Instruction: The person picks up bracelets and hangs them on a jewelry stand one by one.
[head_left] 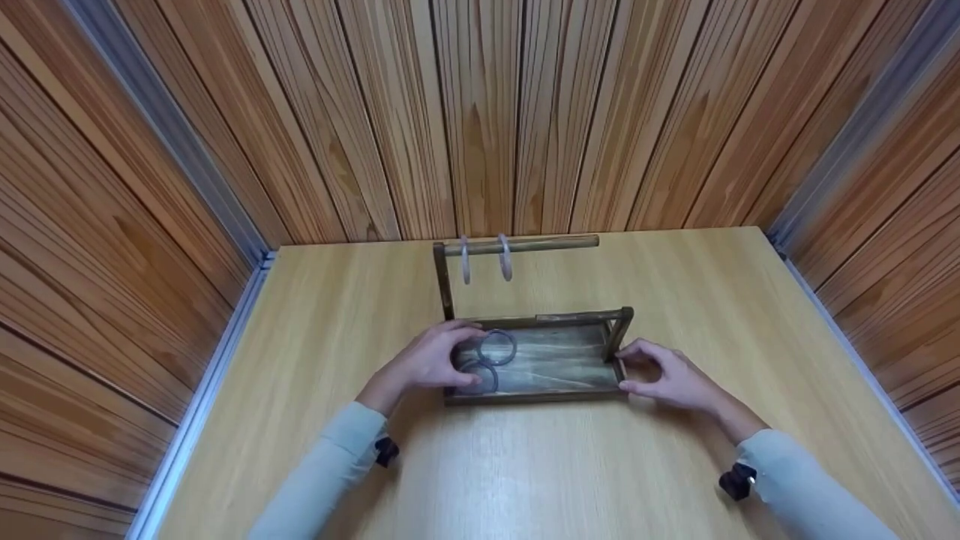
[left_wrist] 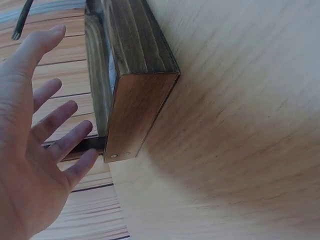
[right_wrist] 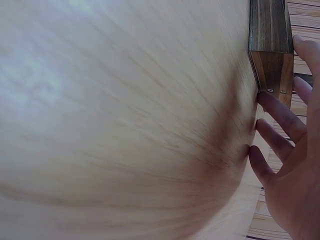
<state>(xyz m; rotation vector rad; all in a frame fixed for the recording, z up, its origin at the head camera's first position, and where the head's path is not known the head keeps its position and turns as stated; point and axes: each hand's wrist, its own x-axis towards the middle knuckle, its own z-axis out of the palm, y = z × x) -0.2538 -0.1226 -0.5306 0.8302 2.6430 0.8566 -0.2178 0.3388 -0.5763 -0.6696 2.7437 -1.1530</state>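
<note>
A dark-stained wooden tray stand (head_left: pixel 555 395) sits mid-table, with a post at its back left carrying a horizontal bar (head_left: pixel 559 244). Two pale rings, a left ring (head_left: pixel 466 261) and a right ring (head_left: pixel 505 259), hang on that bar. In the tray lie two more rings, a back ring (head_left: pixel 514 351) and a front ring (head_left: pixel 493 381) partly hidden by my left thumb. My left hand (head_left: pixel 435 356) is over the tray's left end, fingers spread and curled around nothing. At the right end, my right hand (head_left: pixel 670 377) touches the short side with thumb and fingertips.
The light wood tabletop (head_left: pixel 555 472) surrounds the stand. Wood-plank walls (head_left: pixel 480 112) rise behind and on both sides, with metal rails (head_left: pixel 214 382) along the edges. A short upright post (head_left: pixel 617 334) stands at the tray's back right.
</note>
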